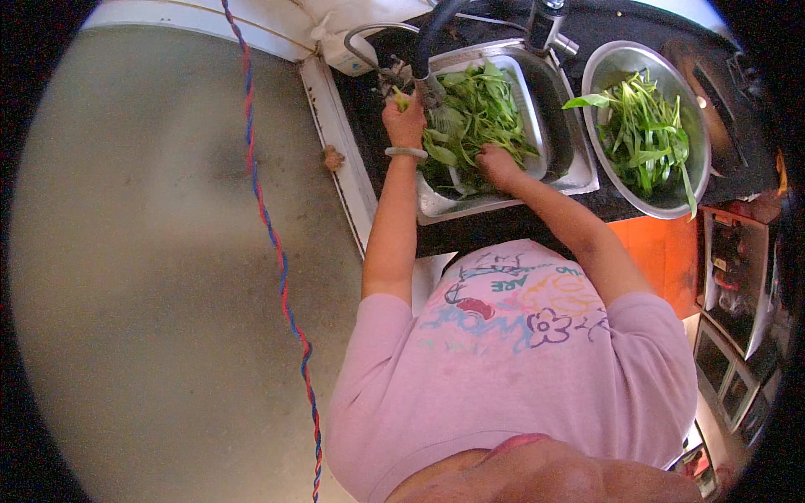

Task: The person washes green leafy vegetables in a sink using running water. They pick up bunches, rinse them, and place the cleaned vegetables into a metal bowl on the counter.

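Note:
Leafy green vegetables (481,107) fill a pale rectangular basin (534,119) set inside a stainless steel sink (582,166). Water runs from the black faucet hose (434,38) onto the leaves. My left hand (405,119), with a pale bangle at the wrist, is beside the spray at the basin's left side, its fingers closed around some green stems (400,97). My right hand (499,166) reaches into the greens near the front of the basin; its fingertips are hidden among the leaves. More long-stemmed greens (648,132) lie in an oval-looking metal bowl (701,151) to the right of the sink.
A chrome faucet base (544,31) stands behind the sink on the black countertop (465,229). At the far right is a gas stove (723,107) with a flame at its edge. A white box (349,53) sits at the back left. A red and blue twisted cord (277,245) hangs at the left.

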Demonstrator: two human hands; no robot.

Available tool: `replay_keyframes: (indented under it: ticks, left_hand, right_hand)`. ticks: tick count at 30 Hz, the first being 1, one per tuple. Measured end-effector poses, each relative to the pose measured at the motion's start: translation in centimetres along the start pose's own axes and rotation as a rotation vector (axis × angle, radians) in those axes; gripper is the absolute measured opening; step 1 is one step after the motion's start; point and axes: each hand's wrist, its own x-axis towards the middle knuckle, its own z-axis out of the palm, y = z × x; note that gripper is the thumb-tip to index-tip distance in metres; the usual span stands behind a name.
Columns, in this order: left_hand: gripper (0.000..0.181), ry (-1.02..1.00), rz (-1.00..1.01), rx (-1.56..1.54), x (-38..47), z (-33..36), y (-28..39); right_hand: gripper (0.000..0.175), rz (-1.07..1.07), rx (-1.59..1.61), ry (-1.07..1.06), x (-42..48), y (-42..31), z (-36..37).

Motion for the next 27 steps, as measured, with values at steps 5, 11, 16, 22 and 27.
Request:
replay_keyframes:
  ticks: [5, 11, 16, 22, 27]
  left_hand:
    - [0.013, -0.336, -0.057, 0.476, -1.5, -0.6, -0.8]
    - [0.017, -0.421, -0.041, 0.326, -2.6, 1.5, -1.8]
    - [0.013, -0.242, -0.227, -0.209, -1.8, 0.9, -1.2]
    - [0.013, -0.162, -0.254, -0.36, -2.0, -0.8, -1.3]
    - [0.011, -0.177, -0.29, -0.384, -1.9, -1.1, -1.6]
  right_hand:
    - [0.013, 0.061, 0.515, -0.004, 1.6, 0.5, -7.6]
    - [0.015, -0.03, 0.8, 0.015, 4.8, -0.5, -17.5]
    - [0.01, -0.003, 1.274, 0.13, 5.4, -0.2, -17.1]
    - [0.008, -0.048, 1.082, 0.072, 5.1, -1.7, -14.9]
    - [0.011, -0.124, 1.022, 0.16, 6.2, -2.3, -14.2]
